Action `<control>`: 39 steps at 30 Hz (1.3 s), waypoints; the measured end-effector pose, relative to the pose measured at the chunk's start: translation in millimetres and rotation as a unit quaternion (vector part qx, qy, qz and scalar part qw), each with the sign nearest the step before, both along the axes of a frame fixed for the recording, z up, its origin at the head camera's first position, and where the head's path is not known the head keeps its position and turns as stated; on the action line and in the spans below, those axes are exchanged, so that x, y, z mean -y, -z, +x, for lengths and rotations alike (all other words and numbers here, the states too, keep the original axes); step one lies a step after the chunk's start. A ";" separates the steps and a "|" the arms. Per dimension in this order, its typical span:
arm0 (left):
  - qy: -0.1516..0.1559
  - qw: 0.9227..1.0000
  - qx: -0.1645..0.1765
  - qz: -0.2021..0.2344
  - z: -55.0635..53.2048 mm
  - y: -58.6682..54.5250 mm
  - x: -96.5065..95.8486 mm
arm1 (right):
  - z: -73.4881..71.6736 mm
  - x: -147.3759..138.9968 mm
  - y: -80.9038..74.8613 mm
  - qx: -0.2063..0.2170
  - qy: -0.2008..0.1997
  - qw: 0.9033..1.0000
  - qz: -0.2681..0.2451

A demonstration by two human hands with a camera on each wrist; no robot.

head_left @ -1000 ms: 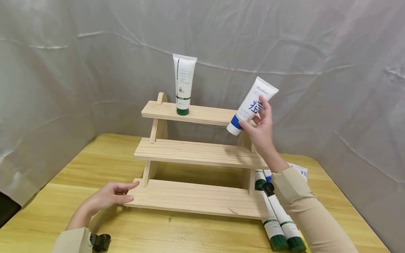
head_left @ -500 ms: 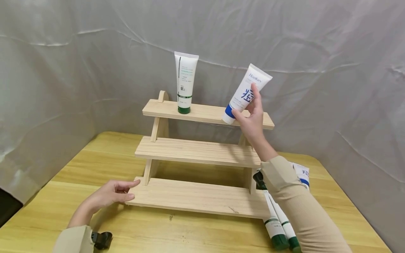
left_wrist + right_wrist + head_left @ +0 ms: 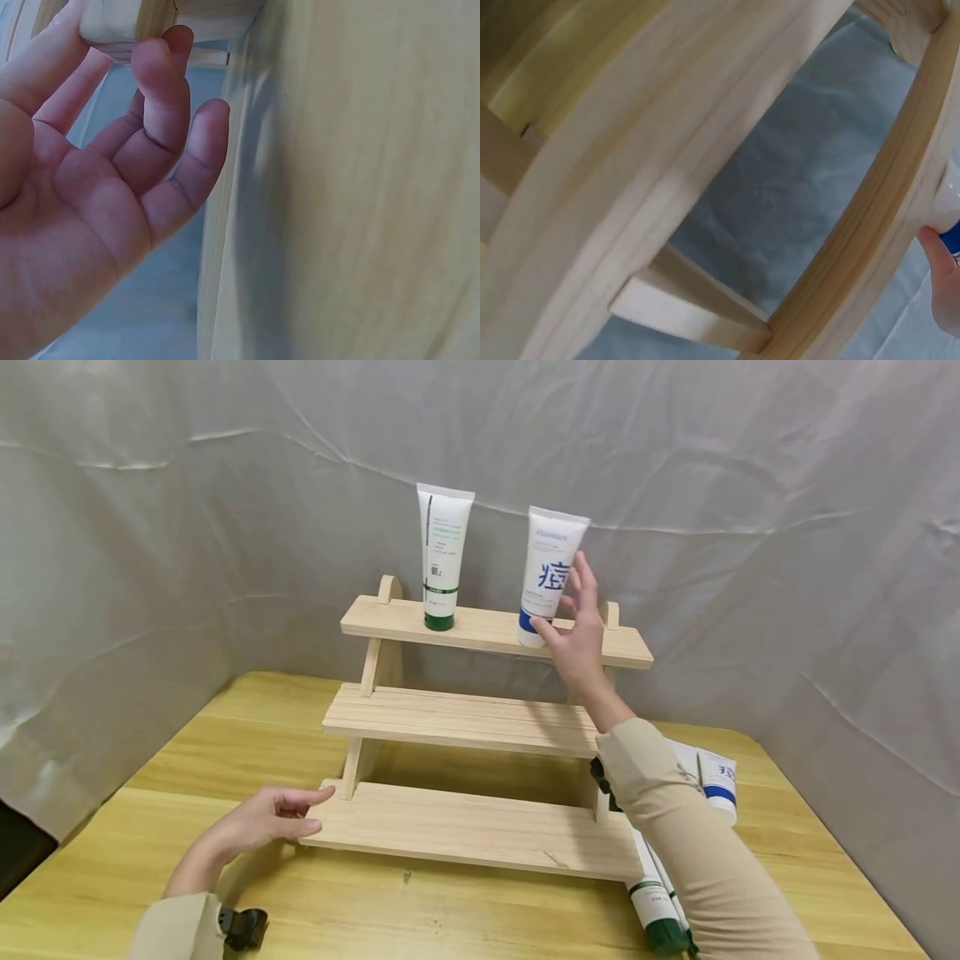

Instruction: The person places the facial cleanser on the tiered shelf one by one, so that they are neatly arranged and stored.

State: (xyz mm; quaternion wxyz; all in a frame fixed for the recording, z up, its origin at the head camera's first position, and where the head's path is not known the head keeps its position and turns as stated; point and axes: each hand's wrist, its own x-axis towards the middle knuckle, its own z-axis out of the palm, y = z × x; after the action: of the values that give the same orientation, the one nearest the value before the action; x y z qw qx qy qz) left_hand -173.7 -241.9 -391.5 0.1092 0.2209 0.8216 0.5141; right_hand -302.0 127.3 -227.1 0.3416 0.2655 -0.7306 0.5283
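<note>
A three-tier wooden display shelf (image 3: 465, 827) stands on the table. My left hand (image 3: 251, 827) grips the left end of its lowest board; the left wrist view shows that hand's curled fingers (image 3: 161, 112) at the board's end. On the top board, a white squeeze tube with a green cap (image 3: 446, 556) stands cap down. To its right, my right hand (image 3: 581, 643) pinches a white squeeze tube with a blue band (image 3: 553, 568), nearly upright, its cap at the top board. The right wrist view catches only a bit of that tube and the thumb (image 3: 941, 277).
Right of the shelf, several squeeze tubes lie on the wooden table (image 3: 225, 735), including a green-capped tube (image 3: 652, 902) and a blue-banded tube (image 3: 718, 781). My right sleeve (image 3: 690, 843) covers part of them. A grey cloth backdrop (image 3: 300, 527) hangs behind.
My right hand has moved left with the blue-banded tube, turning it from slanted to nearly upright at the top board. My left hand has kept its place.
</note>
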 end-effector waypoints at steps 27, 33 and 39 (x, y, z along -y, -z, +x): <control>0.001 1.000 -0.008 0.004 0.7 -0.5 -1.4 | -3.1 15.3 18.8 0.012 0.077 0.997 0.027; 0.002 1.000 -0.010 0.000 0.2 0.7 -1.5 | -1.0 18.1 22.7 -0.001 0.040 0.999 0.036; 0.004 1.000 -0.010 0.003 0.4 0.2 -0.7 | 0.8 18.3 24.2 -0.009 0.043 0.994 0.099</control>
State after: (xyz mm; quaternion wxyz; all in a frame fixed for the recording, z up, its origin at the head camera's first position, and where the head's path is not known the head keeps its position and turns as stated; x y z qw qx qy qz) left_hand -173.4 -241.1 -391.8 0.1023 0.2300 0.8203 0.5135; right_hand -301.2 109.0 -251.3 0.3427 0.2716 -0.7868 0.4356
